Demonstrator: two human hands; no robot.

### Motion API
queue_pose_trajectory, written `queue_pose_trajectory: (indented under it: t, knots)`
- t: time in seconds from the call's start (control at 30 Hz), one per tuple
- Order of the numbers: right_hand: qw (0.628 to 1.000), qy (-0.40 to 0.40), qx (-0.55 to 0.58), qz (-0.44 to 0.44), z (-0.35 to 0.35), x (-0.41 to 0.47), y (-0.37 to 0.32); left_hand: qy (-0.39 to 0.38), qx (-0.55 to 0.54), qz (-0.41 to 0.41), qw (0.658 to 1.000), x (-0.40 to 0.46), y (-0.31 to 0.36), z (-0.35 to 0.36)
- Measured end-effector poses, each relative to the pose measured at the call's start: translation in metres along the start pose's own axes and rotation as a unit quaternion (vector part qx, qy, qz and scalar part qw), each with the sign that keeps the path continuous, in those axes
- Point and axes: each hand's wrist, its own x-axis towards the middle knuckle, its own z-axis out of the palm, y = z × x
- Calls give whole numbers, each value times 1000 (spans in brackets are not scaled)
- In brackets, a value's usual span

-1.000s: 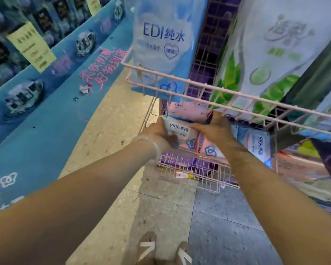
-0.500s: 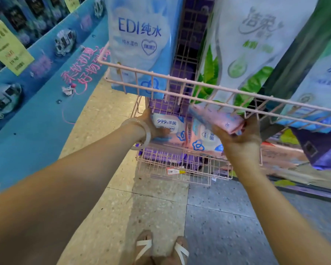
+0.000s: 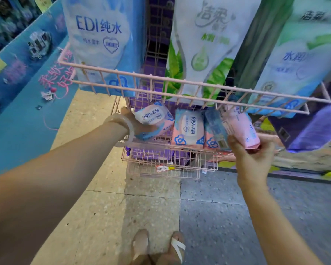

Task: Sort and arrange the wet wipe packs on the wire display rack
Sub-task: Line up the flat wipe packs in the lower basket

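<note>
A: Since a moment ago, the right hand (image 3: 251, 159) has pulled its pink pack (image 3: 241, 129) lower and out past the right end of the shelf. Half a second back that pack was up by the top rail.

B: And the left hand (image 3: 139, 125)?

A: It stays at the left end of the wire rack (image 3: 180, 83), with its fingers curled round another pack (image 3: 154, 119). That one says 99.9 on its white label and tips to one side.

B: How does the right hand hold its pack?

A: Thumb on the near side, fingers on the far side, pinching the bottom end. That pack is tilted, with its top end close under the pink rail.

B: Are more packs on the lower shelf?

A: Yes. One pink and blue pack (image 3: 188, 129) stands up in the middle, between the two hands. A second one (image 3: 211, 138) is just beside it, partly hidden by the held pack.

B: What is up top?

A: Three big bags. A blue bag (image 3: 101, 41) on the left, a green leafy bag (image 3: 204, 46) in the middle, and a pale bag (image 3: 298, 60) on the right.

B: Anything else?

A: A pale bracelet (image 3: 125, 126) on the left wrist, a little price tag (image 3: 163, 168) low on the rack, and sandals (image 3: 159, 247) on the speckled floor (image 3: 103, 217).
</note>
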Motion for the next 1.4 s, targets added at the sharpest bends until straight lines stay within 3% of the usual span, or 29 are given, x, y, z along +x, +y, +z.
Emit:
queue_pose_trajectory:
  t: [0.07,0.23,0.33,0.4,0.47,0.53,0.63,0.73,0.93,1.1,1.27,1.4]
  knots:
    - [1000,0,1,5,1,1,1,13,98,58,993,-6,11,9]
    - [1000,-25,-8,-16,4,3,3,73,220,182,955,5,20,5]
    - [999,-36,-9,-18,4,4,4,63,317,310,894,14,9,-14]
    - [998,-43,-24,-26,4,3,3,65,350,321,878,11,4,-15]
    - [998,-47,-32,-35,4,2,4,103,268,294,912,2,2,-9]
    - [997,-45,-40,-42,4,-1,3,168,88,243,952,-5,1,2]
    - [998,-36,-44,-42,6,-3,0,197,-143,81,966,-7,10,15]
    - [998,-35,-43,-40,6,-2,-3,138,-7,59,989,-6,18,30]
    - [997,-28,-47,-63,9,-5,-9,75,60,259,961,4,3,18]
    - [995,-23,-54,-75,17,-9,-10,98,31,288,952,3,-8,5]
    - [992,-40,-73,-95,14,-9,-10,67,-61,245,965,11,-13,-11]
    - [994,-19,-66,-88,9,-5,-8,43,-76,269,959,8,-17,-14]
